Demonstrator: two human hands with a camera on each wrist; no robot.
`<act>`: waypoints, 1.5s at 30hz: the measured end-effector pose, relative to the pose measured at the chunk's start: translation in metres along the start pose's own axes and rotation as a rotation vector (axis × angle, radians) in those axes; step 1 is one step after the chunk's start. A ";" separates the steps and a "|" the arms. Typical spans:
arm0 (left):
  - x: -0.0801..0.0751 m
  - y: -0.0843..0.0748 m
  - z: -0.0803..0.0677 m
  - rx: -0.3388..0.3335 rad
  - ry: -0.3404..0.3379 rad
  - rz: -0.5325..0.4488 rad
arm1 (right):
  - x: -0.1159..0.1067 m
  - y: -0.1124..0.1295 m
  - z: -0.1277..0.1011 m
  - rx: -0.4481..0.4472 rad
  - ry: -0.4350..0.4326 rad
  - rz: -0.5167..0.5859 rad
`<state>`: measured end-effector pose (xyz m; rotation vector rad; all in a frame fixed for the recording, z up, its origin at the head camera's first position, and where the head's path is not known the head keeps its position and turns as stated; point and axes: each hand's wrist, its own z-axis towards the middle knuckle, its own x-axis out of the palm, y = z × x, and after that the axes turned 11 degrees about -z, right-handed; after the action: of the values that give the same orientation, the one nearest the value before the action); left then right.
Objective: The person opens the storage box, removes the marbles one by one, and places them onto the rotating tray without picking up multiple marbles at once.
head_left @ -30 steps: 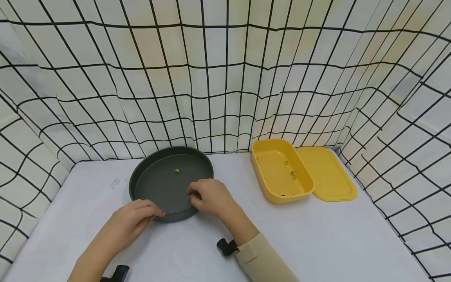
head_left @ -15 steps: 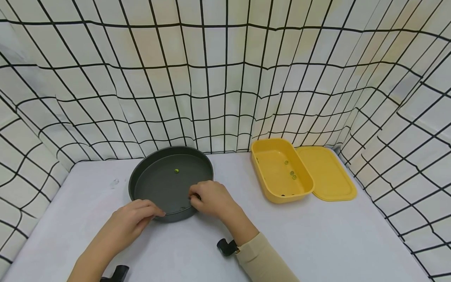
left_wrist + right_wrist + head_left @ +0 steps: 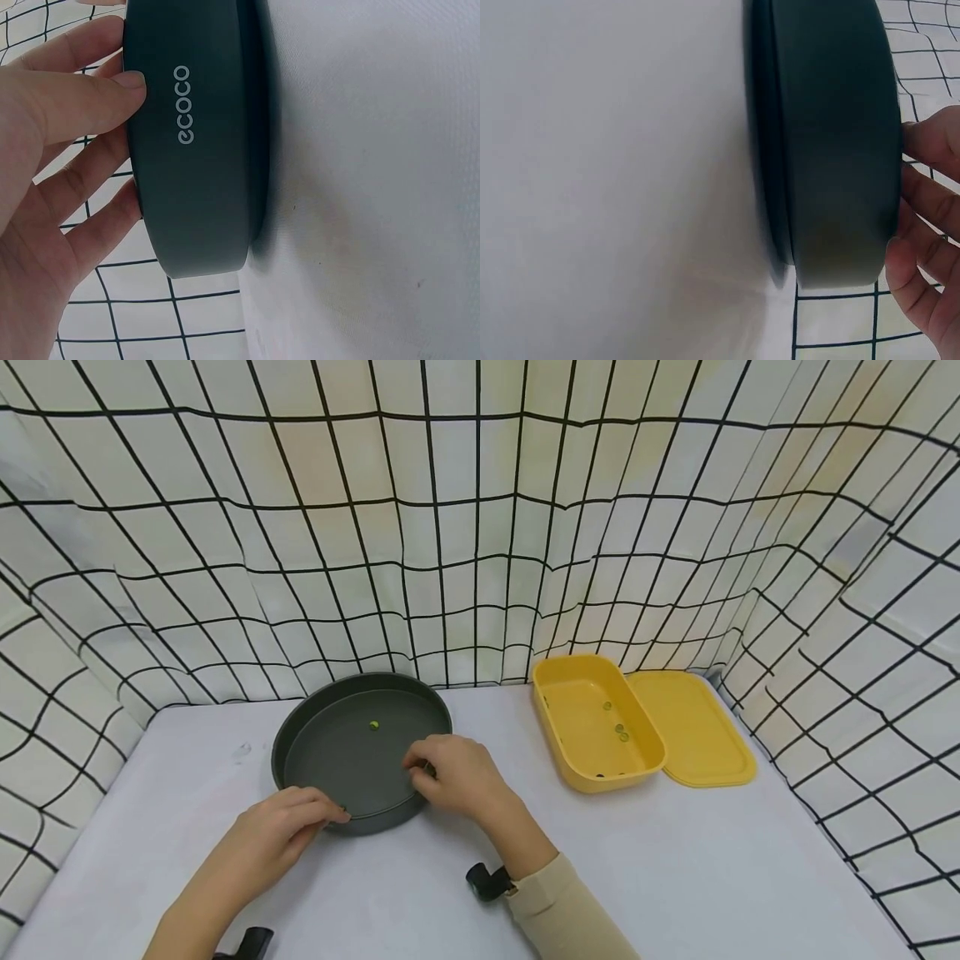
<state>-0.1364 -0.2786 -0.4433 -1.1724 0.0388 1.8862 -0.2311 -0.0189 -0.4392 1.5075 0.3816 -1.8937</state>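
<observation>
Left hand (image 3: 287,822) pinches the near rim of a round, shallow dark-grey pan (image 3: 337,756), thumb outside. Right hand (image 3: 453,777): fingers bent at right near rim, can't tell if pinching anything. Small green piece (image 3: 374,725) on pan floor. Pan on white cloth-covered table (image 3: 675,868), left of rectangular yellow plastic tub (image 3: 583,722).
</observation>
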 end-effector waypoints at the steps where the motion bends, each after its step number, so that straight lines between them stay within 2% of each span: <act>1: 0.000 0.000 0.000 0.000 -0.002 -0.001 | -0.001 -0.001 0.000 -0.002 -0.010 0.005; 6: 0.000 -0.001 0.000 -0.006 -0.004 -0.003 | -0.006 -0.007 -0.001 0.009 -0.042 0.039; 11: 0.000 0.000 0.000 -0.010 0.004 0.000 | -0.015 -0.015 -0.002 0.050 -0.043 0.067; 18: -0.001 -0.001 0.001 -0.028 0.022 0.001 | -0.027 -0.033 -0.006 0.107 -0.097 0.104; 26: 0.000 -0.001 0.000 -0.031 0.023 -0.005 | -0.038 -0.064 -0.016 0.237 -0.165 0.093; 33: -0.001 -0.002 0.000 -0.050 0.037 0.005 | -0.051 -0.087 -0.030 0.344 -0.225 0.145; 39: -0.001 -0.001 0.000 -0.053 0.038 0.020 | -0.057 -0.102 -0.039 0.427 -0.232 0.184; 45: -0.001 -0.001 0.000 -0.047 0.036 0.026 | -0.063 -0.116 -0.043 0.435 -0.219 0.159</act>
<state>-0.1357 -0.2791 -0.4419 -1.2432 0.0295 1.8982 -0.2695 0.1121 -0.4132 1.5199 -0.2602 -2.0711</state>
